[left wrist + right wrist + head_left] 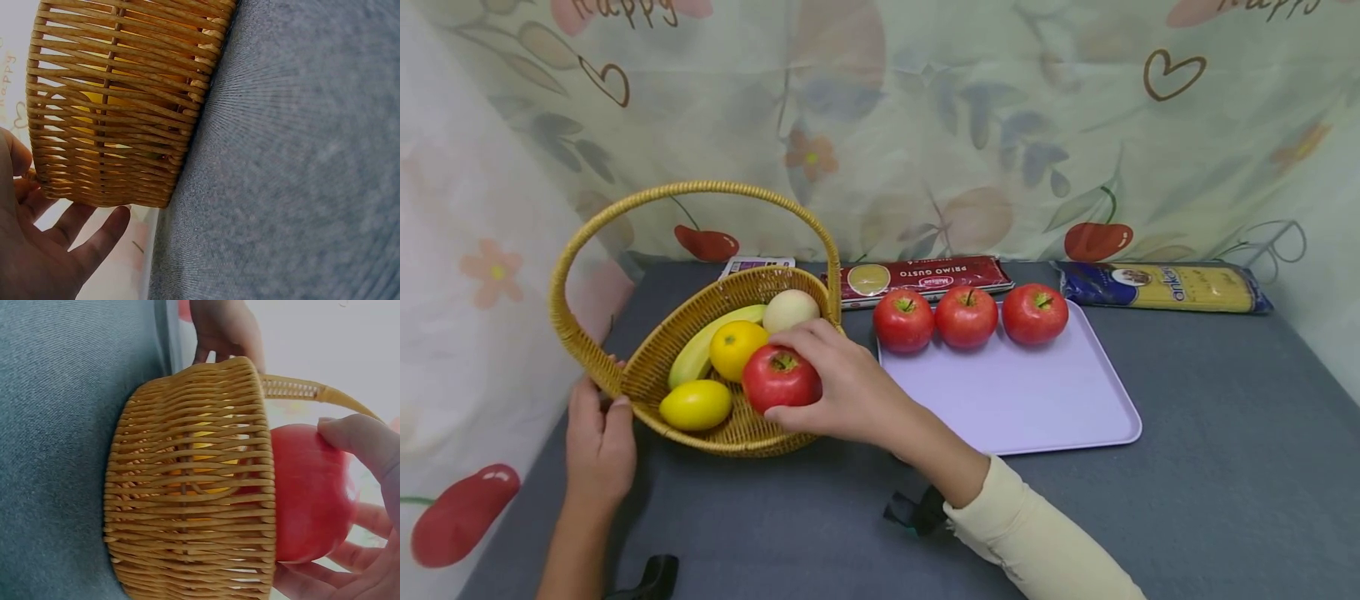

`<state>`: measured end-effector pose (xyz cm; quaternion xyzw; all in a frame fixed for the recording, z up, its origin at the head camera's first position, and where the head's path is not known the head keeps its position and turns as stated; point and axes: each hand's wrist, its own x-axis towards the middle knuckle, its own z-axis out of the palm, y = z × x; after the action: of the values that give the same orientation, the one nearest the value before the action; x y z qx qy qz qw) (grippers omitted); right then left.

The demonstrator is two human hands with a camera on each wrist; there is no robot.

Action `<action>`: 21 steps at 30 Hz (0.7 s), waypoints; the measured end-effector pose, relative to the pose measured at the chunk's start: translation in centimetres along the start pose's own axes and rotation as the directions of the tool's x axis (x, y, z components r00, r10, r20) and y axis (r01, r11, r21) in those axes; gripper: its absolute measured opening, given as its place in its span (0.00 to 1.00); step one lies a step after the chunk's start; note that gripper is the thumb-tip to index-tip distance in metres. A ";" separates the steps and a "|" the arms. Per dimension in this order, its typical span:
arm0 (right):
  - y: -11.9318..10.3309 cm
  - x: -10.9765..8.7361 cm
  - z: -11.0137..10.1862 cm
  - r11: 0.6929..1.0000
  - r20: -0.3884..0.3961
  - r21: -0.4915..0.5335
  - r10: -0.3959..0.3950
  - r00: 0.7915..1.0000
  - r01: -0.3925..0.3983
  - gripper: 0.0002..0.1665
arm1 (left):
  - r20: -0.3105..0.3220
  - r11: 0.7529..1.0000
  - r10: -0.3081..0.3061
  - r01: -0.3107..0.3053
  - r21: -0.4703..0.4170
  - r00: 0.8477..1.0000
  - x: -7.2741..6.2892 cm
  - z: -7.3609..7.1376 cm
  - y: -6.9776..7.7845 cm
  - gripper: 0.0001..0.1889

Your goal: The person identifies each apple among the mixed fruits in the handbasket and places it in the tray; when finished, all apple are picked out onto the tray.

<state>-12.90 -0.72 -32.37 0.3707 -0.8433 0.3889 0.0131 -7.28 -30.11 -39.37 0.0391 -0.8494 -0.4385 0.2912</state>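
Note:
A wicker basket (pixel 752 447) with a tall arched handle stands at the left of the table. My left hand (pixel 599 446) grips its left end by the rim, near the foot of the handle, with the thumb on the near side. In my right hand (pixel 853 387) is a red apple (pixel 781 382), held between thumb and fingers at the basket's right side. The right wrist view has this apple (pixel 312 494) partly below the rim. Inside the basket lie a banana (pixel 700 350), an orange-yellow round fruit (pixel 737 350), a lemon (pixel 696 405) and a pale round fruit (pixel 792 311).
Three red apples (pixel 967 317) sit in a row along the back of a lilac tray (pixel 1022 408). Behind stand a red packet (pixel 925 277) and a blue-yellow pasta packet (pixel 1165 286). Dark objects (pixel 925 510) lie near the front. Patterned cloth (pixel 925 125) hangs behind the table.

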 end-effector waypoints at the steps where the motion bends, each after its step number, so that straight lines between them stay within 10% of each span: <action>1: -0.1 -0.1 -0.1 1.000 -0.009 0.005 -0.001 1.000 0.001 0.39 | -0.001 1.000 -0.002 0.002 0.003 1.000 0.0 0.0 0.0 0.25; 21: 1.2 -2.1 -2.9 0.992 -0.177 0.125 0.041 0.983 -0.019 0.39 | 0.015 1.000 -0.008 0.008 -0.008 1.000 0.0 -0.1 -0.1 0.24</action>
<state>-12.90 3.04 -31.76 0.3215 -0.8188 0.4718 0.0602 -7.28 -30.21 -39.36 0.0380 -0.8496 -0.4432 0.2833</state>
